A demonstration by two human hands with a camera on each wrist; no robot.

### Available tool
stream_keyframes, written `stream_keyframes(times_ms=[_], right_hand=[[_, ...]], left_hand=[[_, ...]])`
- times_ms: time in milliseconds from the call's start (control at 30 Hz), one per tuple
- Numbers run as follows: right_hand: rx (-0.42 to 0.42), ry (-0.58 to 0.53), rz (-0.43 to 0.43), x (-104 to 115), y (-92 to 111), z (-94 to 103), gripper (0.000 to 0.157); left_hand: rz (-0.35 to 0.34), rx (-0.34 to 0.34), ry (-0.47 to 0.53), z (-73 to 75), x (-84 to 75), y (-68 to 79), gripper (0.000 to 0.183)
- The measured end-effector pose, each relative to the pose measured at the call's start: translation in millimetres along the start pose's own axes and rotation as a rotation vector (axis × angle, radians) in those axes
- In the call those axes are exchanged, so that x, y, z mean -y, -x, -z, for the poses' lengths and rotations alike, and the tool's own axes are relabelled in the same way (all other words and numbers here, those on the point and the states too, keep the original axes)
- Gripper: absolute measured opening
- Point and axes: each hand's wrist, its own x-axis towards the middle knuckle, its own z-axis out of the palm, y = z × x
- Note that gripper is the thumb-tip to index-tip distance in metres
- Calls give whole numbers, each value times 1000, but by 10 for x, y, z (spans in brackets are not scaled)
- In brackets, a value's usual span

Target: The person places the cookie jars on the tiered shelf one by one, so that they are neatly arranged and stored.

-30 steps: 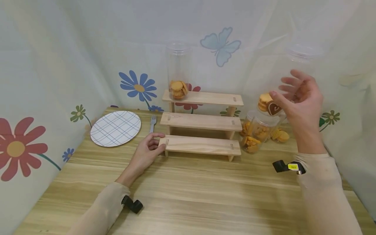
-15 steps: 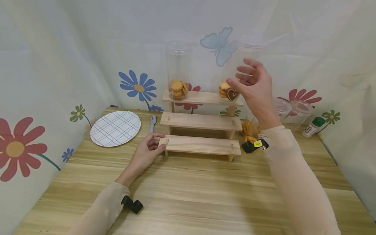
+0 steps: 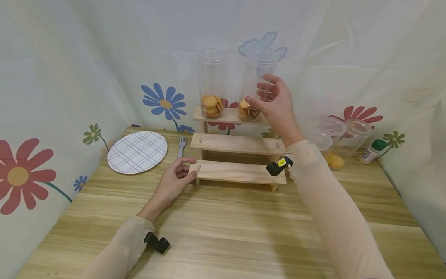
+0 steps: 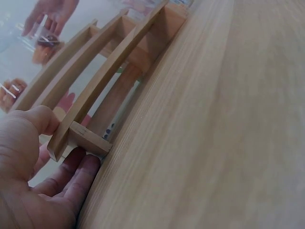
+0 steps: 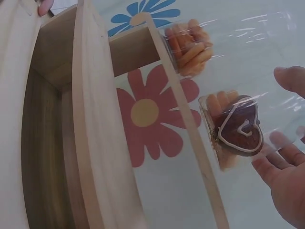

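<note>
My right hand (image 3: 277, 102) grips a tall clear jar (image 3: 251, 85) by its side, thumb and fingers around the plastic. Round cookies and a brown heart-shaped cookie (image 5: 240, 125) with white icing fill its bottom. The jar stands upright, its base right at the top board of a three-step wooden shelf (image 3: 237, 144). To its left on that board is a second clear jar (image 3: 212, 83) holding round cookies. At the lowest step's left end, my left hand (image 3: 175, 176) holds the board, thumb on top and fingers (image 4: 86, 171) beneath, by the leg.
Right of the shelf stand several clear jars (image 3: 357, 130), partly behind my right arm, with yellow cookies (image 3: 335, 161) low among them. A green-capped shaker bottle (image 3: 373, 151) is at the far right. A checked plate (image 3: 137, 153) and a grey fork (image 3: 182, 145) lie on the left.
My right hand has carried the jar leftward from beside the shelf to over the top board, then further left toward the other jar. The left hand has stayed on the lowest step.
</note>
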Motion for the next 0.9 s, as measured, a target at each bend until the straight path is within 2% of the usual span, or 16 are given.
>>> stream_keyframes(times_ms=[267,733,900], right_hand=[[-19,-4,-41,-123,-28,-103,78],[-29,-14,-40,-234,0,-161,83],[-28,41,-22,-285,52,-173,90]], left_hand=[[4,1,10,-26,-22,5,40],[8,0,17,-22,-16,5,40],[7,-7,13,-10,-6,4,39]])
